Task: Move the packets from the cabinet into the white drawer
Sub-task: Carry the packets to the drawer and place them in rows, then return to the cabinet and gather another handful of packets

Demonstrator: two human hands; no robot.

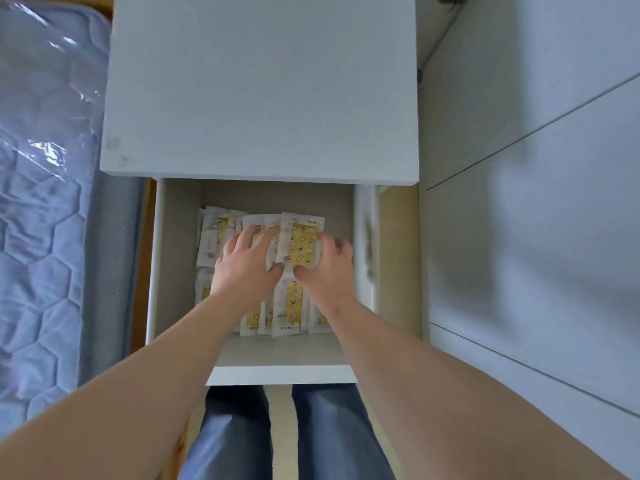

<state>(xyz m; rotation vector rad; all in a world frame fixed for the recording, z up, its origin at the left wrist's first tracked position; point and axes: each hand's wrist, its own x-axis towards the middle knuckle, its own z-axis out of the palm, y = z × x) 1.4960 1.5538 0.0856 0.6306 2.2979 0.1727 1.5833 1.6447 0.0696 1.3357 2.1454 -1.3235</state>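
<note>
The white drawer [277,374] is pulled out below the white nightstand top [259,88]. Several white packets with yellow star prints lie inside it in two rows. Both my hands are in the drawer at the back row. My left hand [247,261] lies on the packets with fingers spread and its thumb at the lower edge of the top packet [300,244]. My right hand [327,263] holds that packet's right edge, fingers curled round the side and thumb at its lower edge. The front row of packets [289,311] lies partly hidden under my wrists.
A mattress in clear plastic wrap [45,202] lies to the left. White cabinet doors [530,202] run along the right. My legs in blue jeans [287,434] stand just in front of the drawer. The drawer's left part [176,258] holds no packets.
</note>
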